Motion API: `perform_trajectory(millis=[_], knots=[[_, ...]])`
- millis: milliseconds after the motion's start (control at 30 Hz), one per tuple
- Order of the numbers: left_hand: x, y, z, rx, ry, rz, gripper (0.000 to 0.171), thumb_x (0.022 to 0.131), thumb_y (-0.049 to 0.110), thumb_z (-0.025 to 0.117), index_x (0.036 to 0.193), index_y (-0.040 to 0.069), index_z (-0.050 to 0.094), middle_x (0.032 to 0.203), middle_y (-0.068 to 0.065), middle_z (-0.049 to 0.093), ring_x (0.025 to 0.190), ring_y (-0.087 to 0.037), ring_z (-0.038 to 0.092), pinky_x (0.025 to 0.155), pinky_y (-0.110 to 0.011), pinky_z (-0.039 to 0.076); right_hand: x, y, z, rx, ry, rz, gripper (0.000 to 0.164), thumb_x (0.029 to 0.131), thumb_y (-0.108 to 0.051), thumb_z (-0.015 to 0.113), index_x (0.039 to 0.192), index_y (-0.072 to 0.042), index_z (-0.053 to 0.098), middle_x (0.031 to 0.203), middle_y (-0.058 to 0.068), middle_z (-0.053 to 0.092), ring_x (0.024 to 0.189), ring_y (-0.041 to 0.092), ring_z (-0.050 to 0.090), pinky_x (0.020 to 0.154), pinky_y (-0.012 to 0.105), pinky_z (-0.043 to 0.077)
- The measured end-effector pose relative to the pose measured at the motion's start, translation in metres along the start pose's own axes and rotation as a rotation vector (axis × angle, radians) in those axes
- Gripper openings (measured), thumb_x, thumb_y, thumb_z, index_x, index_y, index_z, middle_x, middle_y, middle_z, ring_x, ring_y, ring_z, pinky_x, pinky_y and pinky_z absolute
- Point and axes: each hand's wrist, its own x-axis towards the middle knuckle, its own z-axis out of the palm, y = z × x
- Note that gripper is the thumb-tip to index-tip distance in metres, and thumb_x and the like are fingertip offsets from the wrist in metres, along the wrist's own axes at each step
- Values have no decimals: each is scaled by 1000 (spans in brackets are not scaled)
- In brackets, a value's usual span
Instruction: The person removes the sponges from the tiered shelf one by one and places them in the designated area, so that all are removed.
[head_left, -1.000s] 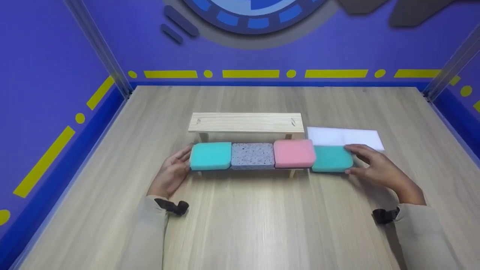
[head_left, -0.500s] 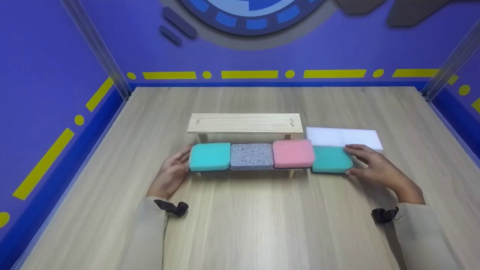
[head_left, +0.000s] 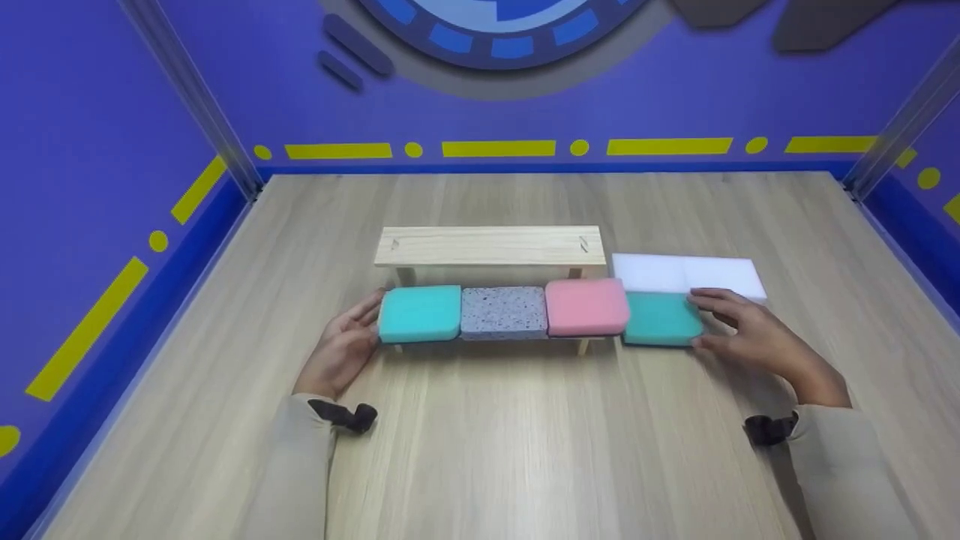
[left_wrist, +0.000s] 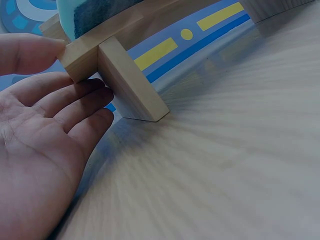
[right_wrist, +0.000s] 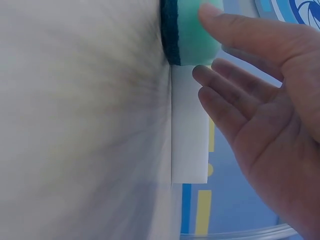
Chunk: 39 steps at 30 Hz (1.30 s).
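Observation:
In the head view, a low wooden bench [left_wrist: 131,82] carries a teal sponge [head_left: 420,313], a grey speckled block [head_left: 503,311] and a pink sponge [head_left: 587,307] side by side. My left hand [head_left: 344,345] touches the bench's left end; the left wrist view shows the thumb on the plank's corner and loosely extended fingers near the leg. Right of the bench, a second teal sponge [head_left: 661,319] lies on the table, dark scouring side down. My right hand [head_left: 754,337] holds that sponge's right end between thumb and index finger, with the other fingers loosely extended.
A second wooden bench [head_left: 491,246] stands just behind the loaded one. White foam blocks [head_left: 652,270] lie behind the right-hand teal sponge. Blue-purple panels [head_left: 517,112] close off the back and sides of the wood-grain table [head_left: 510,435].
The right-hand teal sponge sits slightly flatter, its dark lower edge now showing. Both hands stay in place, and the head view shifts very slightly.

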Motion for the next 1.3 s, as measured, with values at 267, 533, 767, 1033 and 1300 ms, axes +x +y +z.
perform_trajectory(millis=[267, 533, 767, 1033, 1300], knots=[[0, 0, -1, -6, 7, -11, 66, 87, -16, 36, 149, -8, 18, 155, -24, 23, 122, -6, 51, 95, -17, 44, -1, 0, 1, -7, 65, -49, 58, 85, -17, 72, 136, 1, 51, 137, 24, 50, 125, 27, 47, 97, 5, 38], [-1, 1, 0, 10, 17, -23, 66, 87, -14, 38, 150, -7, 18, 157, -22, 21, 123, -4, 50, 100, -17, 42, 1, -6, 0, 14, 132, -91, 53, 85, -13, 72, 131, 5, 54, 132, 26, 54, 120, -1, 50, 92, -5, 25], [-1, 1, -1, 17, 9, -18, 65, 89, -13, 39, 150, -7, 18, 157, -23, 20, 124, -4, 51, 103, -20, 42, 0, -11, -2, 36, 174, -128, 50, 86, -12, 71, 130, 6, 54, 131, 24, 55, 115, -24, 34, 94, -5, 25], [-1, 0, -2, 7, -8, -7, 67, 86, -14, 37, 150, -7, 17, 157, -23, 19, 124, -4, 50, 101, -19, 42, 3, -19, -3, 71, 188, -136, 53, 85, -10, 71, 133, 1, 53, 134, 20, 53, 117, -22, 35, 95, -5, 26], [0, -2, -3, -7, -8, -2, 66, 86, -15, 36, 150, -7, 18, 157, -24, 19, 124, -7, 51, 102, -21, 43, 10, -26, -2, 95, 164, -126, 57, 84, -12, 73, 136, -1, 51, 138, 20, 49, 119, -20, 34, 96, -4, 26]])
